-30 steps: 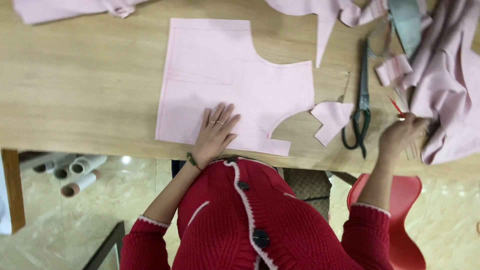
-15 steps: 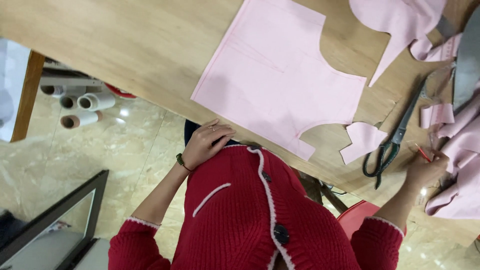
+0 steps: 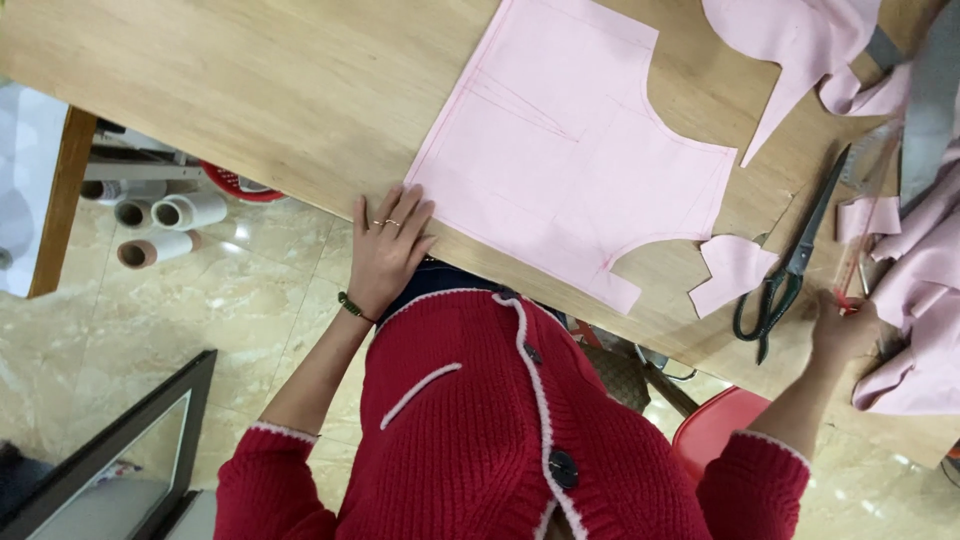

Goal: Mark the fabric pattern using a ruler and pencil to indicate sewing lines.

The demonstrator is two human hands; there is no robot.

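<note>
Thread spools [image 3: 165, 225] lie on the floor below the tabletop [image 3: 250, 90] edge. The left hand [image 3: 388, 245] rests flat, fingers spread, at the tabletop edge, touching the lower left corner of the pink panel [image 3: 570, 170], which lies flat with marked lines. Keeping that palm pressed down should stop the panel sliding. A small pink scrap [image 3: 735, 270] lies just right of the panel, with scissors [image 3: 790, 270] beside it, blades pointing away. The right hand [image 3: 845, 330] reaches near a thin red pencil-like tool [image 3: 858, 262] by the bunched pink cloth [image 3: 915, 320]; its fingers are blurred, so I cannot tell whether they grip anything. A reach that stays clear of the scissors looks safest.
</note>
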